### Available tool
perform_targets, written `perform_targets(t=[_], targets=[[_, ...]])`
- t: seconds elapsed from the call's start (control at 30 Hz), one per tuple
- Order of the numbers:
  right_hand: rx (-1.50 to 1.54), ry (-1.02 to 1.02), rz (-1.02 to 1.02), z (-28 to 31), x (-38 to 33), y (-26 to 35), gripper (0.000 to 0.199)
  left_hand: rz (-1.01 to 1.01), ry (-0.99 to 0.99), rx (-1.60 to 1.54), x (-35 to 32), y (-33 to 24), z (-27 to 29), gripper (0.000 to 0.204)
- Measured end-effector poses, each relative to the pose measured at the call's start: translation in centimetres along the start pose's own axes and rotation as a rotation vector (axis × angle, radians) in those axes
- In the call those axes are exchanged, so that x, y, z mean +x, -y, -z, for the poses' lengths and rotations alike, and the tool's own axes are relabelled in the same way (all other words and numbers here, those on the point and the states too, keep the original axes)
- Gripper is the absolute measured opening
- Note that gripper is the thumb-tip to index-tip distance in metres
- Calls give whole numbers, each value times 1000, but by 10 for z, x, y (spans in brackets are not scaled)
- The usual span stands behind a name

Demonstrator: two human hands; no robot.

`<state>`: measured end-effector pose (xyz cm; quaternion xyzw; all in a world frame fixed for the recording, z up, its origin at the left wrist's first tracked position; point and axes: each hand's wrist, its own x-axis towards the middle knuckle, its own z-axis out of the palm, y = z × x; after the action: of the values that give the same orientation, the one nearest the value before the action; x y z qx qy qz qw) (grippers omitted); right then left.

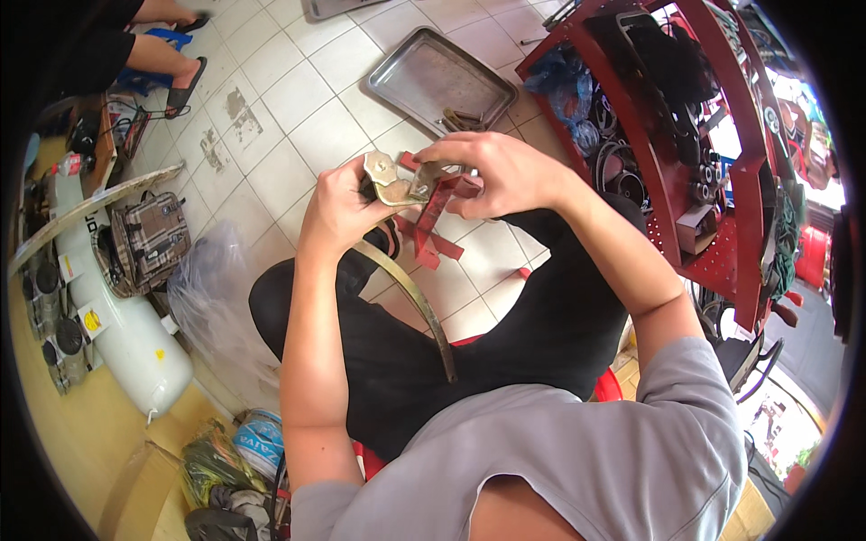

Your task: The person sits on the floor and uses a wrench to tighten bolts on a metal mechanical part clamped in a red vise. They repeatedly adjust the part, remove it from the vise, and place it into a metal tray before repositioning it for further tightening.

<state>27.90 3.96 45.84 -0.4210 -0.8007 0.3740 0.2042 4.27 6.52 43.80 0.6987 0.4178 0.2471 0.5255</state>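
Observation:
My left hand (336, 209) is closed around a brass-coloured metal part (394, 191) with an octagonal plate at its top. A long, curved, flat metal bar (411, 287) runs from below that hand toward my lap; whether it joins the part is hidden. My right hand (505, 176) curls over the other side, its fingers and thumb closed around a dull metal piece (426, 180) beside the brass-coloured part. Just under the right fingers is a red metal stand (435, 216) with angled arms. Where the right fingertips grip is partly covered.
A metal tray (433, 68) with small metal pieces lies on the tiled floor ahead. On the right rises a red shelf rack (631, 108) full of cables and parts. A white tank (135, 334), a plaid bag (155, 243) and a clear plastic bag (216, 288) are at left. Another person's leg (162, 59) shows far left.

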Motion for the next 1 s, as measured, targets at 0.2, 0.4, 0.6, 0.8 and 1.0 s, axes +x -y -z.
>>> perform_targets(t=[0.2,0.4,0.6,0.8,1.0], targets=[[-424,-129,95,-22,1,-5,34,38,4,21,-1,0,1,33],[-643,-253,237,-15,-4,-23,34,27,-15,93,4,5,1,29],[-683,-351,399,-14,6,-52,33,34,-29,-11,14,19,-5,21],[-455,-229,157,-29,18,-50,42,-35,-83,0,31,16,-1,20],[-449,-370,166,8,40,-72,30,64,-76,-107,56,19,18,22]])
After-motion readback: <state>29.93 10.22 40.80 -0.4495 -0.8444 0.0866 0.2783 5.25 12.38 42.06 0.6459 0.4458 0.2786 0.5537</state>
